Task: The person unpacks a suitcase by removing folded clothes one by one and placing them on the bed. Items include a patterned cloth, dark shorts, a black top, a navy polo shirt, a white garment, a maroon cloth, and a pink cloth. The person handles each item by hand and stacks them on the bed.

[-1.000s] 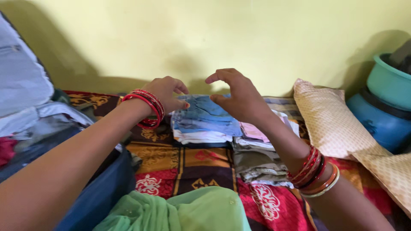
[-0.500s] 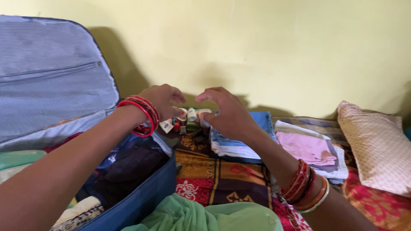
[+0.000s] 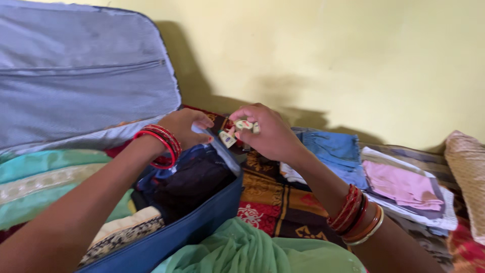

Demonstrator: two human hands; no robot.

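1. Head view: both hands have moved from above the folded clothes to the open suitcase (image 3: 202, 230).
2. The right hand (image 3: 270, 134) is grasping small bottles (image 3: 237, 130) over the suitcase's edge.
3. The left hand (image 3: 187, 126), curled, is touching them; its grip is unclear.

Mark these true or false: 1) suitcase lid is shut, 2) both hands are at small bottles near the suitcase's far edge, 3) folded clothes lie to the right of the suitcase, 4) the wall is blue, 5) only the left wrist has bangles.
1) False. The suitcase is open, its striped lid leaning up against the wall.
2) True. The right hand grips small bottles, and the left hand reaches in beside them.
3) True. Folded clothes, blue and pink among them, lie on the patterned bedspread.
4) False. The wall is pale yellow.
5) False. Both wrists wear red bangles.
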